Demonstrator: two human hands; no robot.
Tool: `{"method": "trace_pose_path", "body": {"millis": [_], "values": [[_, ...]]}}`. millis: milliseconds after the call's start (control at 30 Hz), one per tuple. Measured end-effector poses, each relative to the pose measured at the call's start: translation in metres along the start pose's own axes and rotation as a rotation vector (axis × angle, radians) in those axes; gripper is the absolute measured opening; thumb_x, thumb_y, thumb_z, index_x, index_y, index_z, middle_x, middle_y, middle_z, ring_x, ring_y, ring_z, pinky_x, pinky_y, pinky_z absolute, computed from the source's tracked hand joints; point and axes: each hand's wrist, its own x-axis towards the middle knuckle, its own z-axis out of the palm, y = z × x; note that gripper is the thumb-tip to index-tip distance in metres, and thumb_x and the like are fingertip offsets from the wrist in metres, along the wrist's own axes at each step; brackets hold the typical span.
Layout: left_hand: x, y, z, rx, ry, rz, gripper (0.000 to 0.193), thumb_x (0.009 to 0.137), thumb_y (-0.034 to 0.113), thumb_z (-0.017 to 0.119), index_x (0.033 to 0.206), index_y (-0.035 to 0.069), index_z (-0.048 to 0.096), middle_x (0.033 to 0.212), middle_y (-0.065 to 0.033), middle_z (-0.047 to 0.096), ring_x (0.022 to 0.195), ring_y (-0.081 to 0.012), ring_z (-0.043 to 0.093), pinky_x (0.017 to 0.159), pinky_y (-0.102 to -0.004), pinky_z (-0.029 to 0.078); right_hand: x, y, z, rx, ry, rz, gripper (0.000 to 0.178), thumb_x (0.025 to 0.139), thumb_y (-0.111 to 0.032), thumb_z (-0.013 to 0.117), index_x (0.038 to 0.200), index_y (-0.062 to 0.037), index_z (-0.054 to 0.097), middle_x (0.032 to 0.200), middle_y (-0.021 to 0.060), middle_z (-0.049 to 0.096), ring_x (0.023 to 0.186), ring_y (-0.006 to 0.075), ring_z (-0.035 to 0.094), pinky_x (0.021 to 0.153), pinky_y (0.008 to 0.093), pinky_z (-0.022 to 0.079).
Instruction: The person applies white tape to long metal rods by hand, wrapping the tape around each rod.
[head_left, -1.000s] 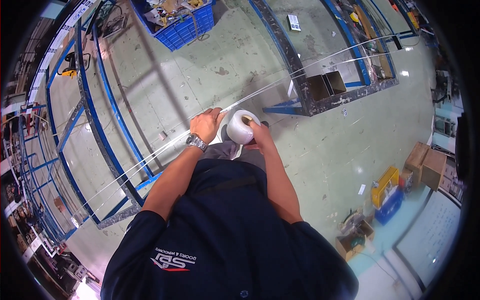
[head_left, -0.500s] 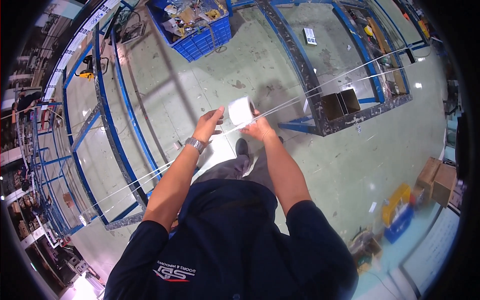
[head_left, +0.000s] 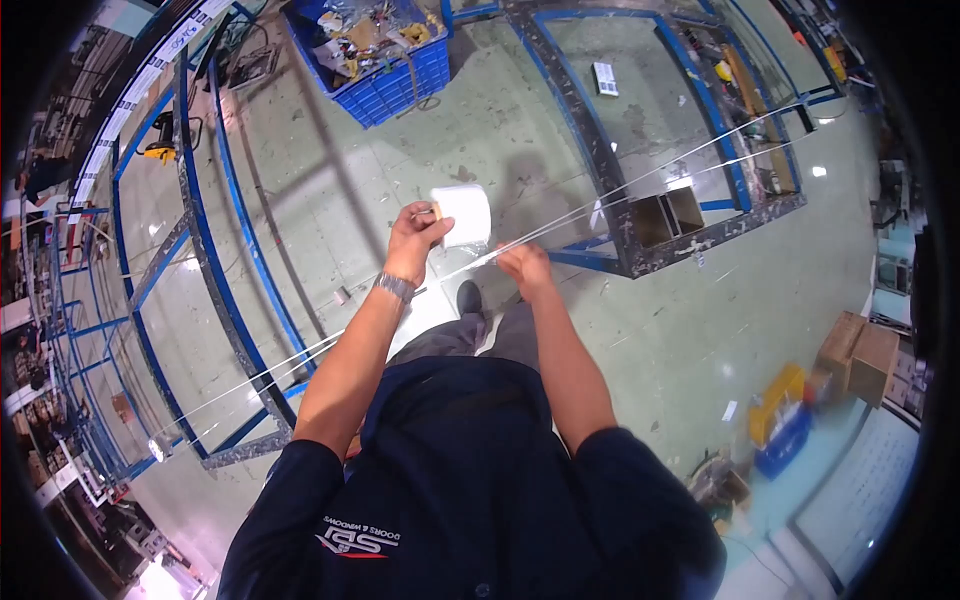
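Observation:
My left hand (head_left: 414,240), with a metal watch at the wrist, grips the end of a white roll of plastic film (head_left: 464,215). The roll hangs just beyond two thin, long white strips (head_left: 570,218), which cross in front of me from lower left to upper right. A clear, shiny stretch of film seems to run between roll and strips. On the right, my right hand (head_left: 526,268) has its fingers curled closed at the strips, just below the roll. Its fingertips seem to pinch the strips or the film there; which of these, I cannot tell.
Blue and black metal racks (head_left: 215,255) stand left, and another rack (head_left: 625,235) stands right; the strips pass over both. A blue crate (head_left: 395,85) of scraps sits ahead. Yellow and blue bins (head_left: 785,440) and cardboard boxes (head_left: 858,355) are at the right.
The roll has passed from my right hand to my left, moving slightly left and turning. My left hand has closed on its end. My right hand has drawn back to the strips.

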Motion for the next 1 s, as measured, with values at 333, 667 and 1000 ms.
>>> {"method": "trace_pose_path", "body": {"millis": [333, 667, 1000], "values": [[-0.003, -0.03, 0.02, 0.093, -0.296, 0.286, 0.034, 0.088, -0.004, 0.076, 0.113, 0.003, 0.054, 0.088, -0.001, 0.068, 0.08, -0.0073, 0.064, 0.075, -0.0257, 0.053, -0.074, -0.035, 0.08, -0.938, 0.247, -0.703, 0.031, 0.1, -0.03, 0.071, 0.112, -0.0018, 0.072, 0.084, 0.0096, 0.071, 0.076, 0.0175, 0.066, 0.074, 0.0333, 0.052], [-0.067, -0.025, 0.017, 1.266, -0.138, 0.664, 0.048, 0.091, 0.042, 0.076, 0.125, 0.009, 0.068, 0.103, -0.0147, 0.074, 0.101, -0.0344, 0.069, 0.088, -0.0473, 0.053, -0.038, 0.071, -0.095, -0.778, 0.723, -0.266, 0.074, 0.096, -0.046, 0.073, 0.155, -0.0101, 0.048, 0.151, 0.0208, 0.054, 0.138, 0.0332, 0.053, 0.116, 0.0437, 0.04], [-0.016, -0.082, 0.052, 1.565, -0.124, 0.612, 0.02, 0.096, 0.031, 0.072, 0.1, 0.011, 0.067, 0.08, -0.0076, 0.071, 0.068, -0.0292, 0.07, 0.057, -0.0413, 0.053, 0.018, 0.055, -0.021, -0.711, -0.313, -0.664, 0.025, 0.104, -0.016, 0.063, 0.128, -0.0094, 0.065, 0.129, 0.0098, 0.069, 0.125, 0.0303, 0.061, 0.122, 0.0394, 0.032]]}}
